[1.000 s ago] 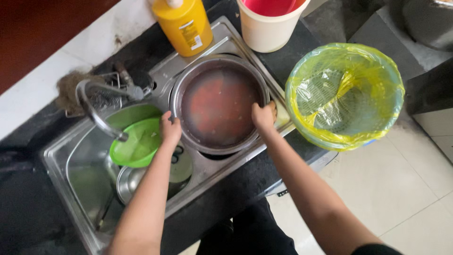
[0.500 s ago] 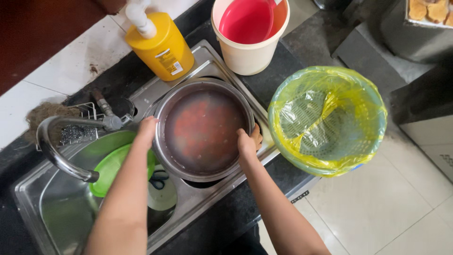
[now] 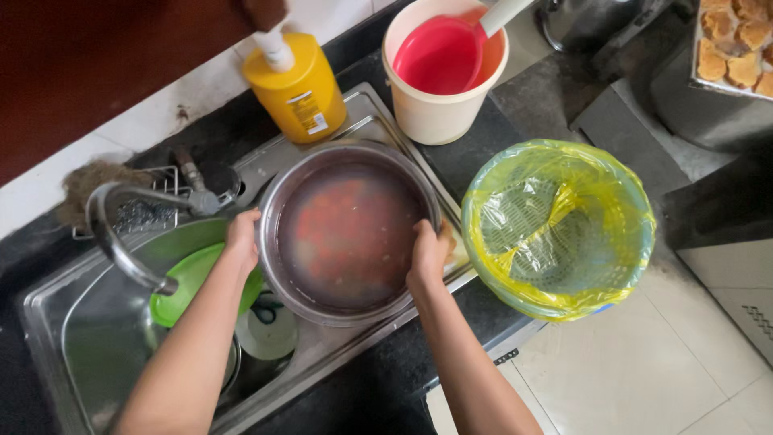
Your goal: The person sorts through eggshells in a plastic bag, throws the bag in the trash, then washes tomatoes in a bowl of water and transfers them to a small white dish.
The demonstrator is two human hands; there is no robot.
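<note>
A round steel bowl (image 3: 348, 232) of cloudy reddish water is gripped at opposite rims by the left hand (image 3: 242, 239) and right hand (image 3: 428, 254), fingers closed; a green plastic plate (image 3: 189, 282) lies just beyond the left grip.

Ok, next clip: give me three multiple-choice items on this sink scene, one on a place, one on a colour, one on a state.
1. Where is the metal basin?
A. Over the sink
B. On the floor
C. Inside the bin

2. What colour is the liner of the bin?
A. Black
B. Yellow
C. Blue

3. How are the hands placed?
A. Both off the basin
B. Only one on the basin
C. Left hand and right hand each on the basin rim

Answers: 1 A, the basin sits above the sink's right part. 2 B, a yellow bag lines the bin. 3 C, each hand has a grip on an opposite side of the rim.
</note>
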